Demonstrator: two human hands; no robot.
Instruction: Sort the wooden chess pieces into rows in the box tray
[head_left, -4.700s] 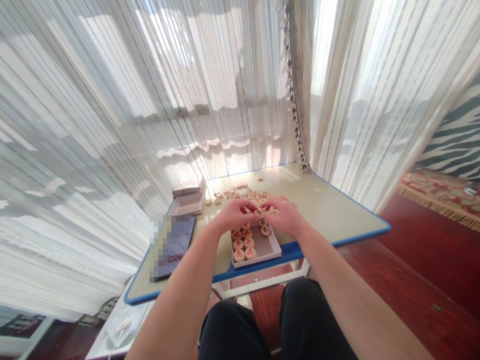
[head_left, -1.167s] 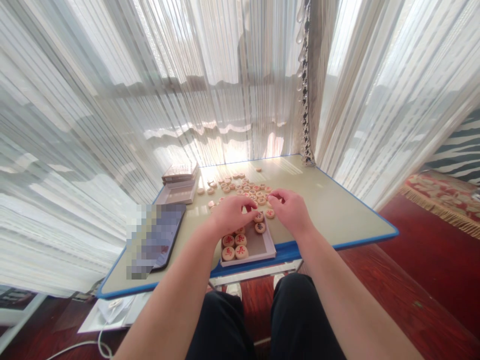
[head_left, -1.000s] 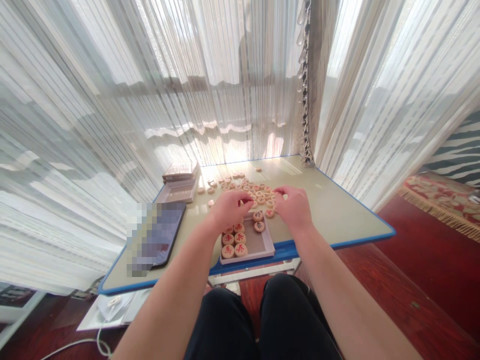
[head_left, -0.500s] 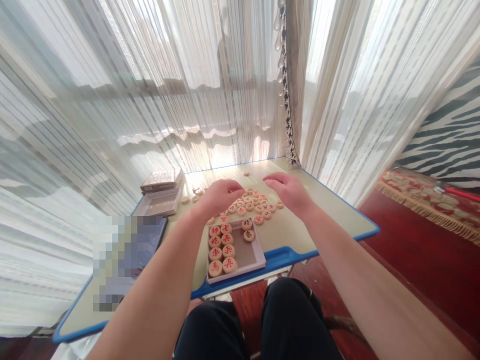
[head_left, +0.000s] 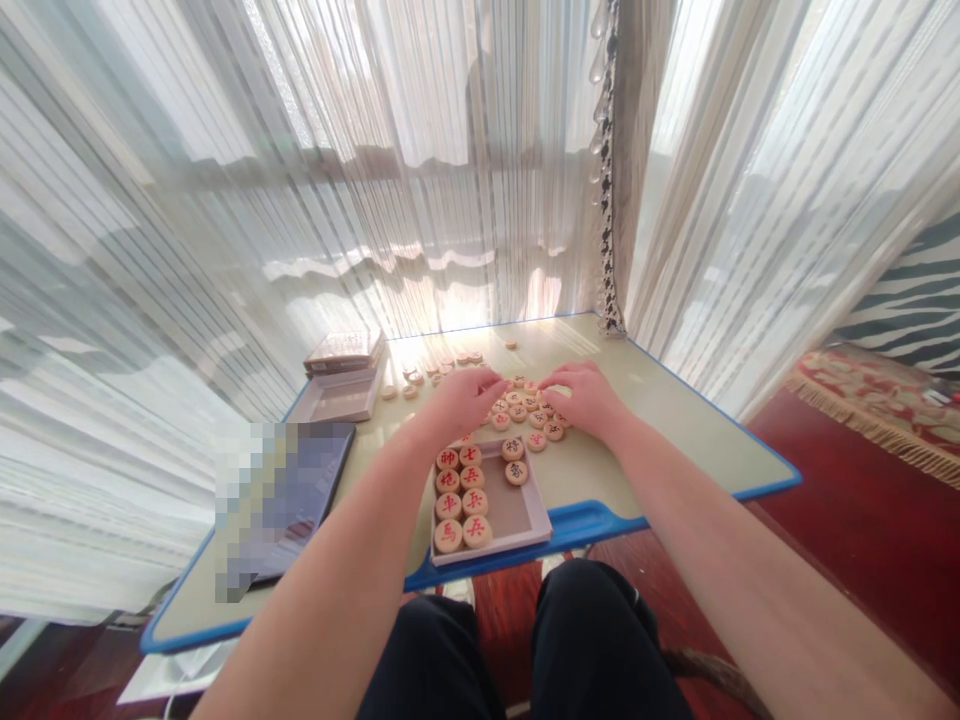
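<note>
Round wooden Chinese chess pieces (head_left: 517, 411) with red and black characters lie in a cluster on the table. At the cluster's left edge is my left hand (head_left: 466, 398), its fingers loosely curved and pointing right. My right hand (head_left: 581, 396) is at the right side, fingertips close to or touching the pieces and covering some of them. Neither hand visibly holds a piece. Nearer to me sits a shallow open box (head_left: 531, 515). Two columns of red pieces (head_left: 473, 502) fill its left side, and two black pieces (head_left: 514, 460) are at its upper right.
More pieces (head_left: 442, 368) are scattered toward the back, with a single piece (head_left: 511, 344) farther off. At the left are an empty box tray (head_left: 337, 397), a stacked box (head_left: 345, 347) and a partly blurred dark tablet-like object (head_left: 315, 480). The table (head_left: 675, 430) has a blue rim; curtains (head_left: 420, 200) hang behind.
My right hand has come down and left onto the cluster's right side. My left hand stays near its left edge. The camera view has turned slightly left.
</note>
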